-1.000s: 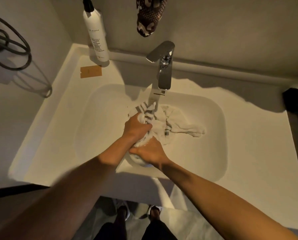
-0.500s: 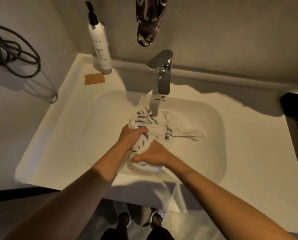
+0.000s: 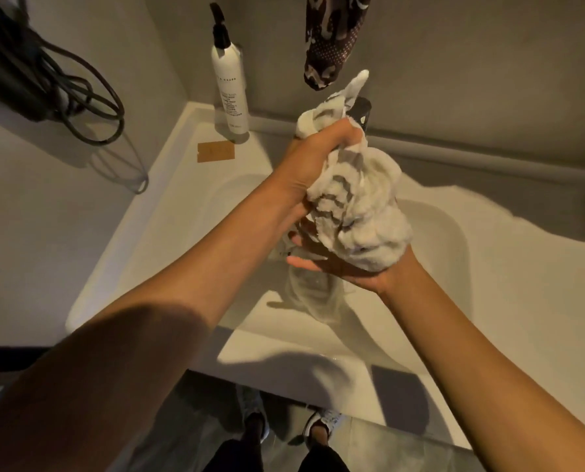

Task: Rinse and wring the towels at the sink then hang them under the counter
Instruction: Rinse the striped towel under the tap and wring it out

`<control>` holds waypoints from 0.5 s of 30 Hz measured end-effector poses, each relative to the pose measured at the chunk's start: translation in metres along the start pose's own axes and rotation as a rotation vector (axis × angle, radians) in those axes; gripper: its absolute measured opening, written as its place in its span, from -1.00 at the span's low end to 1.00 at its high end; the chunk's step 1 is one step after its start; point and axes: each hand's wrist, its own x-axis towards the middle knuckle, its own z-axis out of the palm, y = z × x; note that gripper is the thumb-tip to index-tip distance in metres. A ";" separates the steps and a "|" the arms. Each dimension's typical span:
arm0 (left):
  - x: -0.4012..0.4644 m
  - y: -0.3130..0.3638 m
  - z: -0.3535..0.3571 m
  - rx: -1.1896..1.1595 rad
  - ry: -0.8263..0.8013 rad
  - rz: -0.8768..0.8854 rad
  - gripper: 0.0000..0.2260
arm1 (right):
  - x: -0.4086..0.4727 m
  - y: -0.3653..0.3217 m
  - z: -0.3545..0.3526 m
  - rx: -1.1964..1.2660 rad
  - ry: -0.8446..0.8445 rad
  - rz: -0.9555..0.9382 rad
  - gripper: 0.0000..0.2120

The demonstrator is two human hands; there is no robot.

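Towel: the white towel (image 3: 359,212), with grey stripes on some folds, is bunched into a thick roll and held up above the sink (image 3: 488,267), clear of the basin.
Long axis: the roll runs from a loose tip high near the wall down and to the right to a fat end over the basin, slanting away from the person.
Left hand: the left hand (image 3: 313,161) is curled tight round the upper part of the roll, just below the loose tip.
Right hand: the right hand (image 3: 349,267) cups the fat lower end from beneath, palm up, fingers reaching under the cloth; how firmly it grips cannot be told.
Hands together: both are on the one towel, close along its length, left higher and farther, right lower and nearer.
Coming move, as a judgement: wringing looks to be in hand; with a hand at each end of the roll, the twist would go about that slanted axis, over the basin so water falls in.
Basin: something pale and blurred lies below the hands, perhaps another towel; unclear.
Tap: the tap (image 3: 362,112) is mostly hidden behind the towel.
Bottle: a white pump bottle (image 3: 230,93) stands at the back left corner; its print is too small to read.
Tag: a brown card tag (image 3: 215,152) lies beside the bottle; no writing legible.
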 end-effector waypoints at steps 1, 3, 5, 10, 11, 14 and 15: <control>0.000 0.002 0.001 0.014 -0.025 0.010 -0.87 | 0.001 0.001 0.002 0.050 -0.050 0.027 -0.16; 0.000 0.005 -0.004 0.078 -0.084 0.048 -0.88 | -0.003 0.005 0.006 0.175 -0.185 0.057 0.02; -0.001 0.009 -0.009 0.178 -0.175 0.064 -0.79 | -0.009 0.005 0.010 0.202 -0.266 0.009 -0.07; -0.005 0.028 -0.009 0.170 -0.257 0.016 -0.96 | -0.019 -0.003 0.037 0.091 -0.115 0.031 -0.32; -0.006 0.030 -0.008 0.109 -0.251 -0.009 -0.97 | -0.020 -0.006 0.044 0.043 -0.067 0.028 -0.37; -0.004 0.034 -0.006 -0.009 -0.259 -0.075 -0.96 | -0.020 -0.013 0.070 -0.312 0.232 -0.053 -0.51; -0.003 0.033 -0.005 0.002 -0.255 -0.084 -0.95 | -0.020 -0.014 0.075 -0.473 0.323 -0.091 -0.58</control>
